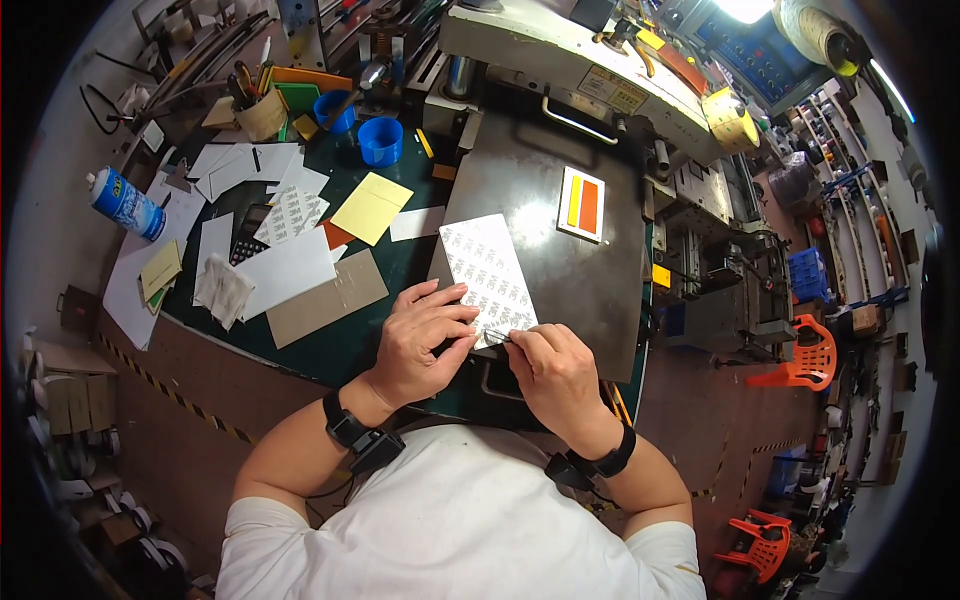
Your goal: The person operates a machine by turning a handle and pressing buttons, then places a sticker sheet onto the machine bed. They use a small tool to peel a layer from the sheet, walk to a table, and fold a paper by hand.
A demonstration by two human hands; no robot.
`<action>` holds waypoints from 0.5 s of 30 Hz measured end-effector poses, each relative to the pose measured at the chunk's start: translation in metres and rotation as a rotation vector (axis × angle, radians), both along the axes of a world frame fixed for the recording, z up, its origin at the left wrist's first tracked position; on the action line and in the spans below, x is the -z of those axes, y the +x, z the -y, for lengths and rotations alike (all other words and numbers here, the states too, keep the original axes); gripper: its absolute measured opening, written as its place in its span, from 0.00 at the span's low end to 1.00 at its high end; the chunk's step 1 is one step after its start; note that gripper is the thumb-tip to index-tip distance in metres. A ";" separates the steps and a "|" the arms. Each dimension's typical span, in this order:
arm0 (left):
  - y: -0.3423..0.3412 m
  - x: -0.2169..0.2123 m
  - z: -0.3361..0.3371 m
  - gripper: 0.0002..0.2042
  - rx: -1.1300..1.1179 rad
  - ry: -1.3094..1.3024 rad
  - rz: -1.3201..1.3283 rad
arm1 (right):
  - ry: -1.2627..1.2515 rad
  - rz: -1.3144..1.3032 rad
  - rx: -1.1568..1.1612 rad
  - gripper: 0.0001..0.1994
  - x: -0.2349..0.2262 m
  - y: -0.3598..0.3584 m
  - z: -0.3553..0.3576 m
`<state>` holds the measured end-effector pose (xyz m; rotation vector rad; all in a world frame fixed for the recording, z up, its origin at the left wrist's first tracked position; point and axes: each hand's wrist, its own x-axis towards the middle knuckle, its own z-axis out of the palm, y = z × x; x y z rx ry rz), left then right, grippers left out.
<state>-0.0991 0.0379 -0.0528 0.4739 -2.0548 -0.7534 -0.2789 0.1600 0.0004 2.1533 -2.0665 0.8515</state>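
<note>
A white sheet printed with repeated grey marks (490,262) lies aslant on the dark metal plate (540,130), near its front left edge. My left hand (425,340) rests on the sheet's lower left side, fingers apart and holding nothing. In the closed fingers of my right hand (556,372) is a small, thin, dark metal tool that looks like tweezers (495,337). Its tip points left, at the sheet's lower edge, close to my left fingertips. Farther back on the plate sits a white-bordered card with orange and yellow stripes (581,204).
A press machine (580,70) stands behind the plate. Papers, a yellow sheet (372,208), a brown board (328,298) and a crumpled cloth (224,290) cover the green table at left. Blue cups (381,143), a tool holder (261,115) and a spray can (127,204) stand there. Orange chairs (812,352) are at right.
</note>
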 end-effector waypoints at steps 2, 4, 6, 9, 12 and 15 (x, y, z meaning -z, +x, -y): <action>0.001 0.000 0.000 0.05 0.009 0.004 0.008 | -0.002 -0.004 0.001 0.08 0.000 0.000 0.000; 0.001 -0.001 0.001 0.05 0.014 0.006 0.012 | -0.004 -0.009 0.002 0.08 0.000 0.000 0.000; 0.002 -0.001 0.001 0.05 0.016 0.010 0.014 | -0.004 -0.011 0.002 0.08 0.001 0.001 0.001; 0.001 -0.002 0.001 0.05 0.016 0.010 0.018 | 0.007 -0.037 0.004 0.08 0.001 0.001 0.001; 0.001 -0.002 0.001 0.05 0.011 0.002 0.024 | 0.009 -0.032 0.004 0.08 0.001 0.001 -0.001; 0.001 -0.002 0.001 0.05 0.011 0.000 0.028 | 0.006 -0.031 0.000 0.08 0.002 0.000 0.000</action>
